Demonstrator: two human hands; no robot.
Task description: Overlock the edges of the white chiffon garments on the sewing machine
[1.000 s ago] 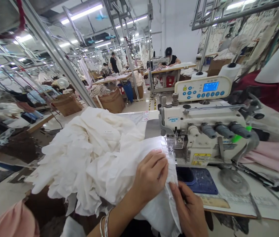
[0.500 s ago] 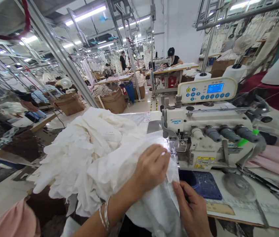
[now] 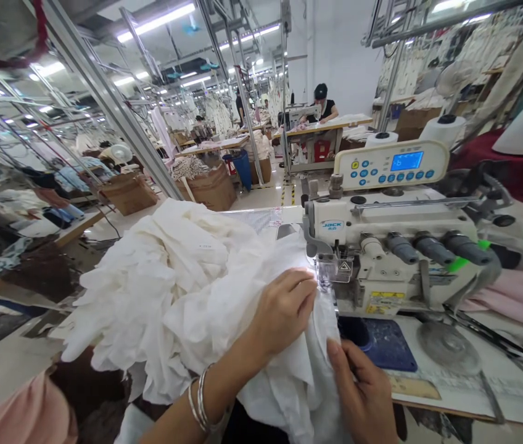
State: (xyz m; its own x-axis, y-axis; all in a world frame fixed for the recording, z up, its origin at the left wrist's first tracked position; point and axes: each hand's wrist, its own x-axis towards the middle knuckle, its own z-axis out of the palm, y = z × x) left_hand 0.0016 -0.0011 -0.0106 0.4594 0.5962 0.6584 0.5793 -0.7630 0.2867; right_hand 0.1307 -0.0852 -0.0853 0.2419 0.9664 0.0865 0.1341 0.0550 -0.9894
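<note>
A big heap of white fabric (image 3: 173, 283) lies in front of me and runs under the presser foot (image 3: 330, 271) of a cream overlock sewing machine (image 3: 395, 246). My left hand (image 3: 280, 314) rests on the fabric just left of the presser foot, fingers curled and pressing the cloth. My right hand (image 3: 363, 394) pinches the fabric's hanging edge below the machine's front. A silver bangle (image 3: 199, 404) sits on my left wrist.
The machine's control panel (image 3: 391, 163) with a blue display stands behind it. Pink cloth (image 3: 515, 296) lies at the right, red cloth (image 3: 520, 172) and white rolls beyond. A person sews at a far table (image 3: 321, 126). Cardboard bins (image 3: 210, 188) and metal racks fill the left.
My left hand has slid a little toward the presser foot, and the fabric has bunched up more beneath it. My right hand has dropped slightly along the hanging edge.
</note>
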